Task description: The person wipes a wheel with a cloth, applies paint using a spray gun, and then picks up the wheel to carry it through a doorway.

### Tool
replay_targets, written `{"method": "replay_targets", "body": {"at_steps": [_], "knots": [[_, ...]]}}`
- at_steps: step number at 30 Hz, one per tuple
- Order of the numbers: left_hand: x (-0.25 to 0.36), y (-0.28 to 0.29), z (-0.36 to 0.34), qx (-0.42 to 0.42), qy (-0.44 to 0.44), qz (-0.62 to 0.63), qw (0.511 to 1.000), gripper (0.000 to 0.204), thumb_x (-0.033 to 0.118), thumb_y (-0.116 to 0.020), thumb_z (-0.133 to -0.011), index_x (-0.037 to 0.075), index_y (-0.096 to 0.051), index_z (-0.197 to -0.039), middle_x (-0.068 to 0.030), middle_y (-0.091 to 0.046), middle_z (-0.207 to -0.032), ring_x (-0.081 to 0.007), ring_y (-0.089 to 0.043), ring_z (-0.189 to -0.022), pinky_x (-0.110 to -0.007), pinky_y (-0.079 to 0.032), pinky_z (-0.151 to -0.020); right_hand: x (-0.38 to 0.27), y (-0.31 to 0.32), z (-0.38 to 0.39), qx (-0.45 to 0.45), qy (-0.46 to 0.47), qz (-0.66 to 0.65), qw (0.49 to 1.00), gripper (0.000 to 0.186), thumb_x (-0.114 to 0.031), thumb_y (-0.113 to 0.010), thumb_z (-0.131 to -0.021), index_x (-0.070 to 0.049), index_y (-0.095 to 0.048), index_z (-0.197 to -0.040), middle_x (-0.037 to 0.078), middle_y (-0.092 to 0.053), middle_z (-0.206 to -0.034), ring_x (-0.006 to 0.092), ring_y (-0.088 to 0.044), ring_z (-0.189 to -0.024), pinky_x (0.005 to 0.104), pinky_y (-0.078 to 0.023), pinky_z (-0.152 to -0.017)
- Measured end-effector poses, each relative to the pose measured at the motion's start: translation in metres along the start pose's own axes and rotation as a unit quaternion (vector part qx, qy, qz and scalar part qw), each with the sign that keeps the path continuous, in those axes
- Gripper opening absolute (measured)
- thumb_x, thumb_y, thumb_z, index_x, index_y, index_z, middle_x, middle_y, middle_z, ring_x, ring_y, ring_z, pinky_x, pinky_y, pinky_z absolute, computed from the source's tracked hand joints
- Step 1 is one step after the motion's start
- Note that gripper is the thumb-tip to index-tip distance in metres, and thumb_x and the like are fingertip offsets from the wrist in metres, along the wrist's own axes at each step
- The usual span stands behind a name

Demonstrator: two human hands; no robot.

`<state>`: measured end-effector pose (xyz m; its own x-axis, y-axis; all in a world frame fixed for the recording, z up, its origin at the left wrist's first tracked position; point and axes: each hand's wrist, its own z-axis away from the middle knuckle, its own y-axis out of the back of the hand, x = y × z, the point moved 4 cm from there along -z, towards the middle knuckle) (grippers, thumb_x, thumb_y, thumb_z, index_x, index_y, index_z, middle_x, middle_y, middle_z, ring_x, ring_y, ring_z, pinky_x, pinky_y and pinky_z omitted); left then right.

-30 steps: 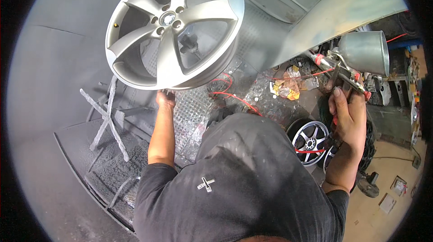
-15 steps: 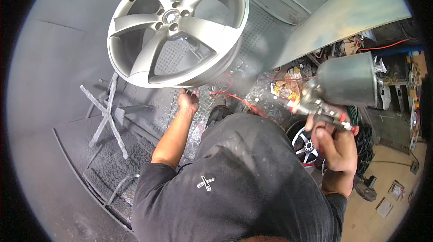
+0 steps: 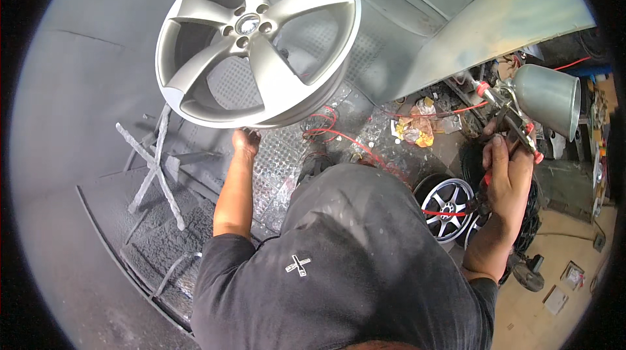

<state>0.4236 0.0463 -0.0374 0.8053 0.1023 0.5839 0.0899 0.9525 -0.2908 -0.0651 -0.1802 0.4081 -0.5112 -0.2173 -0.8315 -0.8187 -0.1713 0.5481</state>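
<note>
A large silver five-spoke alloy wheel is raised at the top centre of the head view. My left hand is just beneath its lower rim, fingers curled upward; what they grip is hidden or too small to name. My right hand is closed round a spray gun with red fittings and a metal cup, held out to the right of the wheel and pointing up-left.
A paint-crusted metal stand is at left. A red hose crosses the speckled floor. Another wheel lies by my right arm. A crumpled yellow-brown wrapper and cluttered shelving are at right, under a slanted panel.
My right hand and the gun swung down-left, then back up-right. My left hand shifted right and back left under the wheel, whose spokes and valve have turned clockwise.
</note>
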Motion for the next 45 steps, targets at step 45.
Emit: {"method": "replay_targets", "body": {"at_steps": [45], "knots": [[-0.144,-0.102,0.07,-0.14,0.105,0.022,0.984,0.016,0.022,-0.06,-0.099,0.012,-0.059,-0.112,-0.002,-0.063,-0.102,-0.0155,-0.06,-0.089,-0.028,-0.051,-0.076,0.004,0.017,-0.005,-0.109,-0.016,-0.045,0.993,0.029,-0.002,-0.048,-0.1,0.0,-0.044,-0.129,0.009,-0.059,-0.107,0.0075,-0.047,-0.067,0.0213,-0.04,-0.055]]}}
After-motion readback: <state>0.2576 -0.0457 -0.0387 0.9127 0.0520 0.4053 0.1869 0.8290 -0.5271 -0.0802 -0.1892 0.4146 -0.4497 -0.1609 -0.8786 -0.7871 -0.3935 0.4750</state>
